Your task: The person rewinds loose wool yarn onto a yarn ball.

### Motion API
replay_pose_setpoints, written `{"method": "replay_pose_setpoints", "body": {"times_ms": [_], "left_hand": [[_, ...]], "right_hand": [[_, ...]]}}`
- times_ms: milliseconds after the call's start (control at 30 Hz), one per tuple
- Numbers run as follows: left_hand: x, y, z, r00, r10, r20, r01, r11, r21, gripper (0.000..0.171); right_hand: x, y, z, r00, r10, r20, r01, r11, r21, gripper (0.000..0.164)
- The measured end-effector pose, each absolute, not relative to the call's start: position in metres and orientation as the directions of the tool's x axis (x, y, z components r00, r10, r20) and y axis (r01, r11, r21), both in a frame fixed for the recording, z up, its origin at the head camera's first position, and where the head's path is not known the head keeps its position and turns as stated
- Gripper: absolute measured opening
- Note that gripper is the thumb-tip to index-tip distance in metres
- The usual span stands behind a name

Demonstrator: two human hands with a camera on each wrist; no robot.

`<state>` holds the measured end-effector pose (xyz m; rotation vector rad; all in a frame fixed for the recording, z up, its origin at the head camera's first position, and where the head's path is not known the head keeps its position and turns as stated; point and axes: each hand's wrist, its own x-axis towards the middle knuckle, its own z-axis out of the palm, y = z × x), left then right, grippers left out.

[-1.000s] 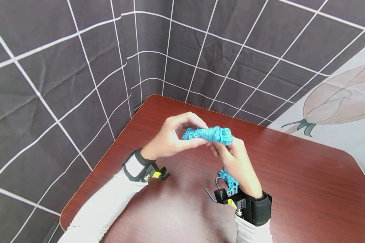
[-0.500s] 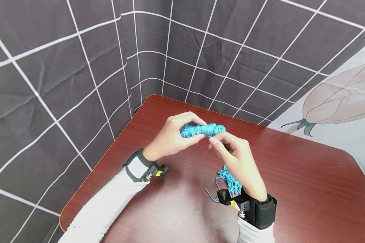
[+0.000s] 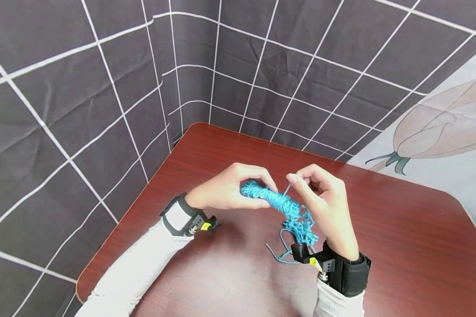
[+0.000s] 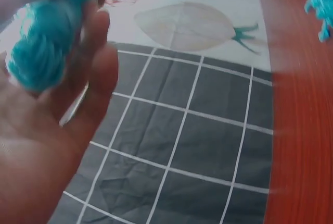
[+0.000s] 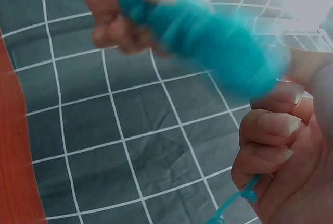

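Observation:
A wound bundle of light-blue cord [image 3: 277,200] is gripped between the thumb and fingers of my left hand [image 3: 232,187]. Its right end tilts down toward me, blurred in the right wrist view. To its right, my right hand [image 3: 330,211] pinches a thin strand [image 3: 287,189] that runs up from the bundle. In the right wrist view, a knotted blue cord [image 5: 234,200] trails from below that hand's curled fingers. Behind the bundle's lower end in the head view, a knotted blue net [image 3: 303,233] lies on the table, partly overlapped by it.
The reddish-brown table [image 3: 400,229] has rounded corners. A loose cord end [image 3: 277,257] curls on it left of the net. Dark grid-patterned cloth [image 3: 206,57] stands along the far and left sides, with a white printed cloth [image 3: 440,127] at the right.
The bundle has tipped, its right end swinging downward. My right hand has come off that end and moved right, drawing out a strand. My left hand has lowered slightly, still gripping the bundle.

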<state>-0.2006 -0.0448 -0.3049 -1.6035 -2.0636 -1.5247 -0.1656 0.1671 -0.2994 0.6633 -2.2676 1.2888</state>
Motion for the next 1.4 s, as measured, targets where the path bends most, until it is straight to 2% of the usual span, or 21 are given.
{"method": "replay_pose_setpoints", "body": {"times_ms": [133,333,467,600,767,967,1133,1400], "left_hand": [[-0.2,-0.047,-0.303,-0.406,0.673,0.618,0.728,-0.169,0.664,0.02],[-0.2,-0.049,-0.302,-0.476,0.55,0.686,0.7,-0.234,0.674,0.024],[-0.201,-0.049,-0.302,-0.519,0.462,0.72,0.705,-0.245,0.665,0.026],[-0.203,-0.05,-0.302,-0.553,0.405,0.729,0.719,-0.211,0.662,0.026],[-0.203,-0.05,-0.301,-0.598,0.335,0.728,0.735,-0.135,0.665,0.027],[-0.203,-0.048,-0.302,-0.611,0.248,0.752,0.785,0.068,0.616,0.026],[-0.204,-0.048,-0.302,-0.584,0.315,0.748,0.809,0.149,0.569,0.022],[-0.208,-0.049,-0.307,-0.489,0.552,0.675,0.842,0.098,0.53,0.019]], "right_hand": [[-0.17,0.167,-0.303,-0.785,-0.199,0.587,-0.602,0.467,-0.647,0.004],[-0.175,0.159,-0.31,-0.816,-0.246,0.523,-0.575,0.432,-0.695,0.005],[-0.177,0.15,-0.313,-0.798,-0.294,0.526,-0.601,0.456,-0.656,0.012],[-0.178,0.143,-0.316,-0.781,-0.318,0.538,-0.624,0.442,-0.645,0.014],[-0.174,0.138,-0.316,-0.808,-0.322,0.493,-0.589,0.425,-0.688,0.019],[-0.169,0.135,-0.313,-0.81,-0.379,0.447,-0.582,0.425,-0.694,0.016],[-0.167,0.141,-0.307,-0.795,-0.337,0.504,-0.607,0.446,-0.658,0.011],[-0.161,0.159,-0.295,-0.795,-0.207,0.57,-0.591,0.474,-0.653,0.004]]}}
